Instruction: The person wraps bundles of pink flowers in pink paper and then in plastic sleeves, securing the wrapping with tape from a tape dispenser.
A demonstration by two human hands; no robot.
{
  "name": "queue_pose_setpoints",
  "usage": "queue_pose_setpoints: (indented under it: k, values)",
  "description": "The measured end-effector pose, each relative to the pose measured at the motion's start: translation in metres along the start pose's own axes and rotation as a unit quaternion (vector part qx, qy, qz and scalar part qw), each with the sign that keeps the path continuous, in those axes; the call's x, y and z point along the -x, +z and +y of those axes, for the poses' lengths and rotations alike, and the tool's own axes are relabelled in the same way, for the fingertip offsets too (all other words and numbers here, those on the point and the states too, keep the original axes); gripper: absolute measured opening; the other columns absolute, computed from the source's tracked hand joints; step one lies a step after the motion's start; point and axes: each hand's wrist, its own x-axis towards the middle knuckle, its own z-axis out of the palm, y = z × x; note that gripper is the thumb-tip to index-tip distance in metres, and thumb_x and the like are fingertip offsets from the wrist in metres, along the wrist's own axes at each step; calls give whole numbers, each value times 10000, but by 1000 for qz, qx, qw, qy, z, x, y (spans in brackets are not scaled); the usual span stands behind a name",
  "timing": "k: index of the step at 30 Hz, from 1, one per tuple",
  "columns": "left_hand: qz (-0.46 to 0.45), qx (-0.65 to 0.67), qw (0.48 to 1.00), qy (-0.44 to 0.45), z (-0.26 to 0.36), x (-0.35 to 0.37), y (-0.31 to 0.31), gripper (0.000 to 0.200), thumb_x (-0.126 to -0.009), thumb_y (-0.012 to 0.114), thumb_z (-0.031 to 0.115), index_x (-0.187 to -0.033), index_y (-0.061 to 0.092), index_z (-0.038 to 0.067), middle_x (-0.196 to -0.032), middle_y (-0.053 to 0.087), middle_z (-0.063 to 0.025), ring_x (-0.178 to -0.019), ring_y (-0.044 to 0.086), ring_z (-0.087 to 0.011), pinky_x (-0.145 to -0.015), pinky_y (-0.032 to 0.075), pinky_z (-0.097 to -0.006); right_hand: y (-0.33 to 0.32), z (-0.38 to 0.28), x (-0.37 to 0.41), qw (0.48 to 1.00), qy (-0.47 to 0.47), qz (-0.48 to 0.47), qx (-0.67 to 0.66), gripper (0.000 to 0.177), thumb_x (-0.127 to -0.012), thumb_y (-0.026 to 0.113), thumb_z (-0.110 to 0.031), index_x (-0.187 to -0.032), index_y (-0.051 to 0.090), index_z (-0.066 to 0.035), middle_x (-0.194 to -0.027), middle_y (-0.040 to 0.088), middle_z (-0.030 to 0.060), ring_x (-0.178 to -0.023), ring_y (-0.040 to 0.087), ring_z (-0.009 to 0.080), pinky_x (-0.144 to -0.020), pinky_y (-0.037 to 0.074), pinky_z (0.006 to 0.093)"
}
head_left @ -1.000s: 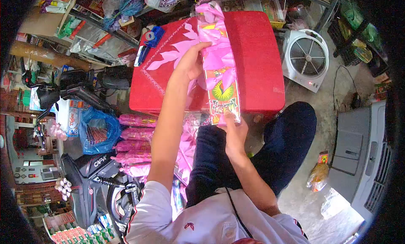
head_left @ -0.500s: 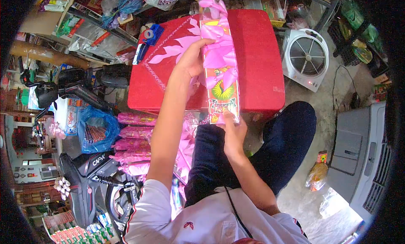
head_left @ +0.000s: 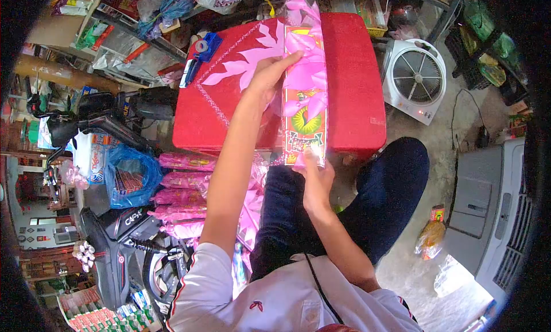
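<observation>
A long package [head_left: 306,96] in clear wrap with pink petal patterns and a green and yellow label stands lengthwise over the red table [head_left: 356,85]. My left hand [head_left: 270,76] grips its left edge near the upper middle, thumb on the front and the other fingers hidden behind. At its bottom end my right hand [head_left: 317,180] holds it, thumb on the front face. Beneath the left arm, a pink petal-patterned sheet [head_left: 244,65] with a dotted line lies on the table.
Pink wrapped packages [head_left: 181,195] are stacked left of my legs, beside a blue plastic bag [head_left: 129,177] and a motorbike [head_left: 115,251]. A blue tape dispenser [head_left: 209,45] sits at the table's upper left corner. A white fan [head_left: 416,76] stands right of the table.
The package has shifted slightly right and stands straighter, with both hands still on it. My left hand has moved a little to the right with it.
</observation>
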Motion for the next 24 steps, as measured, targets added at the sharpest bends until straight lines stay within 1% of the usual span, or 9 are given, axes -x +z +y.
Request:
queue_pose_setpoints:
  k: [2,8,11,14,17,20,24]
  values:
    - [-1,12,1000,-4,-1,-1,1,448,-894,764,264,-1165,641,-71,-1098,706,-137,-940,684,-206,-829,550,-352,-2,3,-2,1000,-3,1,-1,384,-986,664,-268,-1216,609,34,-1104,672,92,-947,668,168,-792,573,342]
    - [49,25,998,20,-10,-5,6,356,-926,719,268,-1071,689,-56,-979,714,-96,-798,659,-174,-730,530,-331,-2,2,-2,1000,-13,10,14,378,-984,666,-270,-1214,618,25,-1081,675,82,-915,664,154,-769,567,329]
    - [68,13,997,24,-22,-15,-2,351,-934,701,279,-1053,691,-51,-924,714,-84,-760,651,-165,-716,527,-324,-1,1,-1,1000,-19,11,13,370,-981,670,-270,-1206,626,21,-1063,676,75,-891,660,143,-752,563,318]
    - [95,30,995,31,-20,-9,9,337,-933,701,286,-1017,701,-40,-873,700,-66,-707,618,-140,-658,497,-306,0,0,-1,1000,-15,14,14,366,-979,672,-269,-1201,630,19,-1054,677,71,-884,657,138,-747,560,312]
    - [108,21,993,49,-15,-5,14,326,-927,705,297,-966,715,-26,-834,690,-60,-681,604,-132,-629,473,-297,0,1,-1,1000,-7,17,13,366,-978,674,-268,-1201,632,19,-1057,681,73,-890,658,138,-754,558,311]
    - [121,-57,989,56,-15,-9,4,319,-917,711,297,-934,725,-21,-823,695,-66,-684,615,-135,-627,471,-294,-1,2,-1,1000,-8,17,18,368,-977,675,-267,-1203,633,20,-1069,683,78,-899,660,141,-763,558,313]
    - [106,-32,993,41,-21,-15,-5,319,-903,724,308,-894,718,-11,-805,688,-59,-671,611,-142,-636,470,-293,-2,1,-2,999,-17,15,29,370,-977,675,-267,-1206,634,21,-1083,684,79,-912,661,143,-778,559,317]
